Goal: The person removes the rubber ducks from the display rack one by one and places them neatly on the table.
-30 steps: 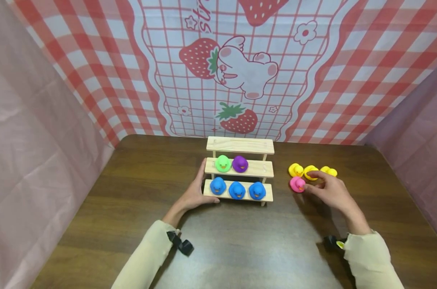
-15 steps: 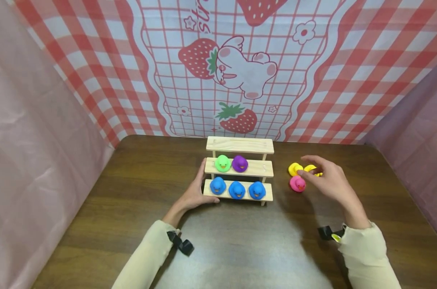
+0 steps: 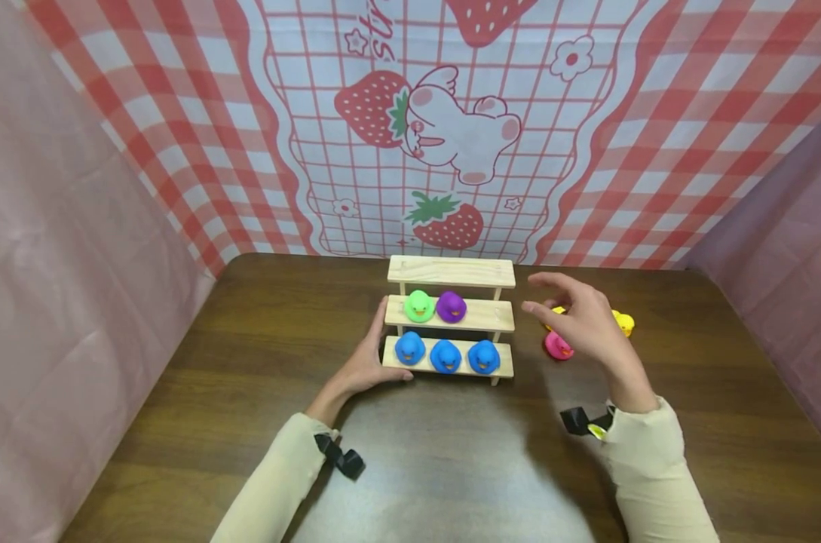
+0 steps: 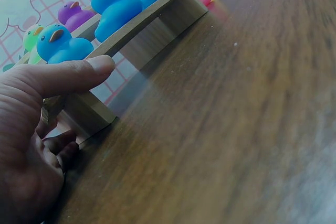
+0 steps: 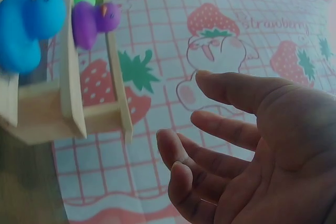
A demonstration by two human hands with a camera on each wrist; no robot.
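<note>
My left hand (image 3: 364, 363) grips the left end of a three-tier wooden display stand (image 3: 451, 271), its thumb (image 4: 79, 74) along the front of the bottom tier. Three blue rubber ducks (image 3: 445, 357) sit on that bottom tier. On the middle tier are a green duck (image 3: 419, 306) and a purple duck (image 3: 451, 307); the top tier holds nothing. Right of the stand, my right hand (image 3: 583, 317) hovers with thumb and fingers apart, and the right wrist view shows nothing between them. Below it lie a pink duck (image 3: 558, 347) and yellow ducks (image 3: 623, 323), partly covered by the hand.
The stand is on a brown wooden table (image 3: 247, 354) near its back edge. Behind hangs a red-and-white strawberry cloth (image 3: 301, 151). Pink cloth (image 3: 78, 264) drapes both sides. A black wrist camera (image 3: 340, 457) is strapped to each forearm.
From beside the pink and yellow ducks my right hand has risen and moved left toward the stand, carrying nothing. The left hand and the ducks on the stand stay as they were.
</note>
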